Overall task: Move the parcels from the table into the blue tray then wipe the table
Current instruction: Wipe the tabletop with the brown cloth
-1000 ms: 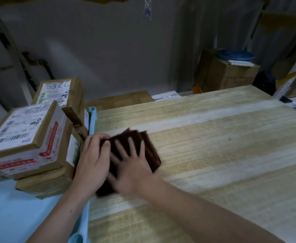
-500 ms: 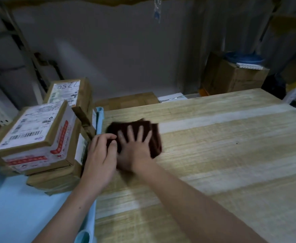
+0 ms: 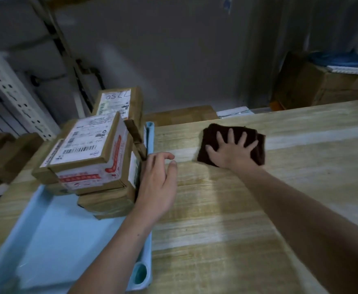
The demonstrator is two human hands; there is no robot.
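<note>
At the left end of a pale wooden table (image 3: 258, 209), a stack of brown cardboard parcels with white shipping labels (image 3: 89, 160) sits crowded against the right-hand wall of a light-blue plastic tray (image 3: 53, 234), the top box overhanging those beneath and the pile leaning toward the rim. No parcels show on the visible tabletop, so the job looks to have reached the wiping stage. The left hand (image 3: 155, 183) rests at the tray's right edge beside the stack, fingers loosely bent, thumb out, gripping nothing; whether it touches the cardboard cannot be told. Further right, the right hand (image 3: 230, 150) lies flat with fingers spread on a dark brown folded cloth (image 3: 232, 140), pressing it to the wood.

The main risk appears to lie with the pile: a nudge from the left forearm, or a wiping stroke carried hard into the tray wall, could topple the upper boxes back onto the table. The cloth's loose folds, peeping out on its right side, may also bunch or slip from under the palm during a fast sweep.
</note>
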